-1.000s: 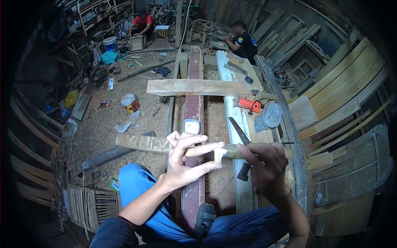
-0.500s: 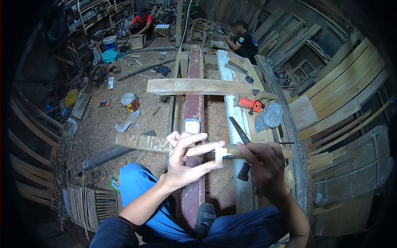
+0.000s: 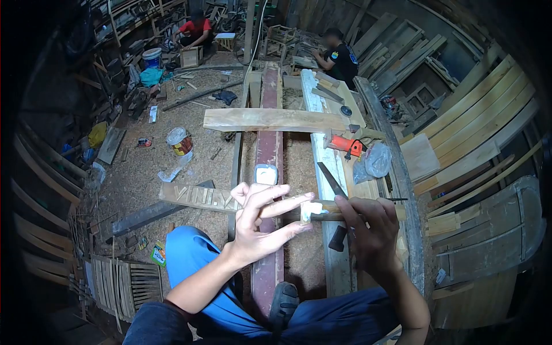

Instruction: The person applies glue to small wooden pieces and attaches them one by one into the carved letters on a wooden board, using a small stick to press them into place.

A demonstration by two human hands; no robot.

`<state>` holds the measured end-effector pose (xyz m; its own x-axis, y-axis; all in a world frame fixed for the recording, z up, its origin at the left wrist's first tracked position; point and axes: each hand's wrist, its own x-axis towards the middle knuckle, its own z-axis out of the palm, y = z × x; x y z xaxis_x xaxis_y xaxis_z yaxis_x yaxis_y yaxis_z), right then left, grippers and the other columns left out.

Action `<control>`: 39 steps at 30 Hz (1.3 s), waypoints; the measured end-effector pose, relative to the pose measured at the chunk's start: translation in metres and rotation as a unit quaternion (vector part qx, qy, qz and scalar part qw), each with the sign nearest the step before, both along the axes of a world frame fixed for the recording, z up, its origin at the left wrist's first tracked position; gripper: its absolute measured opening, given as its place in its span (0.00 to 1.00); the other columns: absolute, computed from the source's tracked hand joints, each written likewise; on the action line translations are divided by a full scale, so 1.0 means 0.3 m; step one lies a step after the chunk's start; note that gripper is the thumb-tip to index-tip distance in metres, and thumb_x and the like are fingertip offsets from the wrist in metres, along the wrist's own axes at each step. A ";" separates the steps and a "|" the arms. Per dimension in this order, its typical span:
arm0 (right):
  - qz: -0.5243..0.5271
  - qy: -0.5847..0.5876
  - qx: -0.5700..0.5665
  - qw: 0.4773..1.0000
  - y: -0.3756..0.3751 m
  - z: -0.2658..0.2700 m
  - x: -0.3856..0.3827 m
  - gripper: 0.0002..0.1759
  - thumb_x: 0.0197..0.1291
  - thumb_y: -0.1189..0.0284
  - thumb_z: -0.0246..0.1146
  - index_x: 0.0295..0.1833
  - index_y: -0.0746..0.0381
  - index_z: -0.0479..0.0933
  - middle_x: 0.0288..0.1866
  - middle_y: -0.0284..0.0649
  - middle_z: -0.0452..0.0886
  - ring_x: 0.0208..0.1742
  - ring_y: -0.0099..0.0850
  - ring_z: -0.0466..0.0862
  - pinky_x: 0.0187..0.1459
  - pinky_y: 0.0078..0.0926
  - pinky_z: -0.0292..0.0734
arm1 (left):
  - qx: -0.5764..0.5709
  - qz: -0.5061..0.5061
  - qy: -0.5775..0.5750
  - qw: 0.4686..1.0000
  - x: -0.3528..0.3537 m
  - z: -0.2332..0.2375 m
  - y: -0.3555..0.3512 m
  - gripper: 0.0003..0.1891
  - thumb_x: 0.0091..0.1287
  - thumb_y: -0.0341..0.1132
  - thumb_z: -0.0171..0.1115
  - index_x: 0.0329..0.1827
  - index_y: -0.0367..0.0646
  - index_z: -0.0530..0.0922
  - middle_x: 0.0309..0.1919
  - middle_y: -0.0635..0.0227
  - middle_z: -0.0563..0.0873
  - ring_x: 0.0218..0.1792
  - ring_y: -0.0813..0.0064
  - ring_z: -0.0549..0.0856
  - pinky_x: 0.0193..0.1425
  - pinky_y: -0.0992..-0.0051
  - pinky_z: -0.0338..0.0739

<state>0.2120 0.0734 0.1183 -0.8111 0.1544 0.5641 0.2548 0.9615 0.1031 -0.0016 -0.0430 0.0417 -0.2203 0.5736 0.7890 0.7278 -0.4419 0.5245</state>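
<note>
my left hand (image 3: 253,227) is pinched shut on a small pale angular wooden piece (image 3: 306,214), its lower end between my thumb and fingertips. i seem to grip it by the edge so that most of it shows in the bright light; glare washes out its finer shape. it is up in front of me, above the long maroon-painted beam (image 3: 265,264) and the gap beside it.

my right hand (image 3: 374,230) is curled just beside the piece, near a long narrow wooden bar (image 3: 399,214) that runs across behind my fingers. a dark tapered flat blade (image 3: 332,180) slants away from my fingertips, but i cannot tell whether i grip it or it only lies behind them, so i cannot say what that hand holds.

a stubby black handle (image 3: 337,238) is on the white-stained beam (image 3: 339,267) below, seemingly within easy reach. to my left, thin wooden strips (image 3: 198,195) sit in letter-like shapes on a pale flat board (image 3: 167,192), spaced apart, probably so that each shape reads clearly.
</note>
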 end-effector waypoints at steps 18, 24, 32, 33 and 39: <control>0.008 -0.010 -0.003 1.000 -0.003 -0.004 -0.015 0.24 0.60 0.76 0.65 0.64 0.57 0.82 0.48 0.30 0.82 0.48 0.25 0.81 0.56 0.32 0.68 | -0.015 0.010 -0.013 1.000 0.004 -0.002 0.009 0.39 0.55 0.39 0.82 0.67 0.40 0.70 0.54 0.73 0.92 0.49 0.73 0.76 0.64 0.65 0.57; -0.017 -0.004 0.009 1.000 0.004 -0.008 -0.016 0.23 0.60 0.75 0.65 0.63 0.56 0.82 0.47 0.29 0.81 0.48 0.25 0.81 0.56 0.32 0.67 | -0.018 0.001 -0.028 0.999 0.011 -0.004 0.006 0.39 0.54 0.39 0.83 0.66 0.39 0.71 0.53 0.72 0.93 0.50 0.75 0.76 0.64 0.64 0.57; -0.029 0.009 0.031 0.999 0.001 -0.010 -0.018 0.23 0.60 0.73 0.65 0.63 0.54 0.83 0.48 0.30 0.81 0.49 0.25 0.80 0.57 0.33 0.67 | -0.025 0.001 -0.013 1.000 0.008 0.001 0.002 0.40 0.55 0.39 0.83 0.67 0.39 0.69 0.53 0.73 0.92 0.47 0.76 0.76 0.63 0.65 0.57; -0.031 -0.002 0.031 0.999 0.000 -0.010 -0.018 0.23 0.60 0.73 0.65 0.63 0.55 0.83 0.48 0.30 0.81 0.49 0.25 0.80 0.57 0.33 0.67 | -0.022 0.005 -0.003 1.000 0.009 0.002 0.004 0.40 0.55 0.39 0.83 0.68 0.39 0.69 0.54 0.73 0.92 0.47 0.76 0.76 0.62 0.65 0.56; -0.028 -0.013 0.044 0.999 -0.005 0.000 -0.014 0.23 0.60 0.73 0.66 0.63 0.55 0.83 0.49 0.30 0.81 0.51 0.26 0.80 0.58 0.34 0.67 | -0.020 0.022 0.019 0.999 0.001 0.007 0.005 0.41 0.55 0.39 0.83 0.68 0.40 0.68 0.54 0.74 0.92 0.45 0.75 0.77 0.60 0.64 0.56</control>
<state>0.2077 0.0719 0.1182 -0.8174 0.1516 0.5558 0.3046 0.9326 0.1936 -0.0012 -0.0414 0.0439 -0.2171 0.5946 0.7742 0.7657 -0.3882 0.5128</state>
